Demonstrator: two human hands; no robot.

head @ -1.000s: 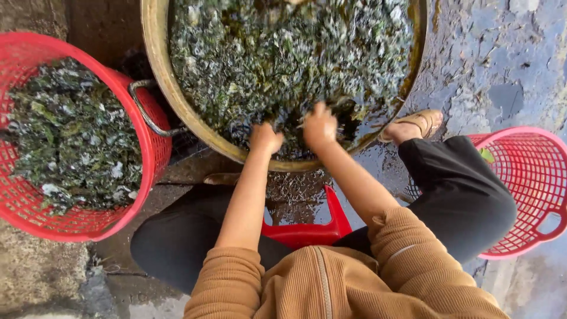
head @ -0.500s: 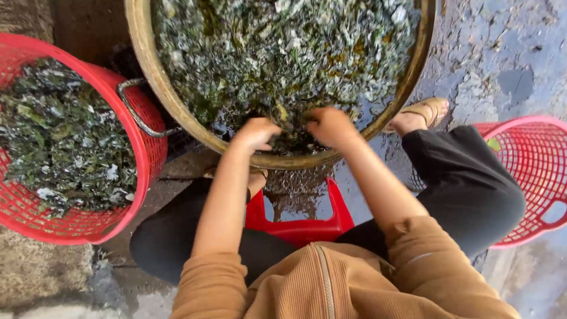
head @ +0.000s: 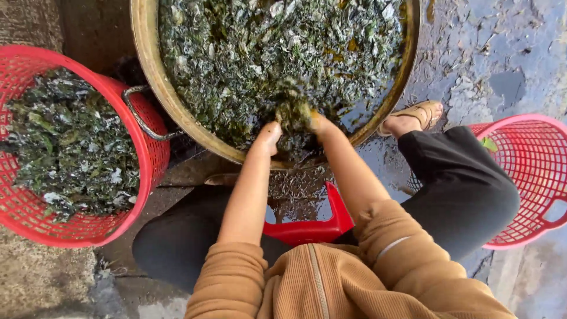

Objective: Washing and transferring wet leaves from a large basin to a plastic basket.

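Wet, patchy concrete floor (head: 484, 65) all around, dark with puddles. I look straight down on a seated person on a low red stool (head: 313, 221), knees apart in black trousers, tan ribbed sleeves pushed up past the elbows. Ahead of the knees sits a big round metal basin (head: 150, 88), brass-coloured rim, one wire handle on its near left side, filled with chopped dark green leaves (head: 266, 53) lying in murky water. Both forearms reach over the near rim. My left hand (head: 270, 134) and right hand (head: 316, 121) are pressed in from either side on one wet clump of leaves (head: 292, 109), lifted just above the surface at the near edge of the basin. Fingers of both hands curl shut around the clump; most of each finger is buried in the greens, so I see only the thumb sides and wrists. Left of the basin, touching its handle, stands a red plastic basket (head: 147, 153) heaped with the same chopped leaves. Right of the right knee sits a second red basket (head: 531, 171), with only a scrap of green showing near its rim. One foot in a tan sandal (head: 413, 115) rests on the floor just beside the basin's right rim.
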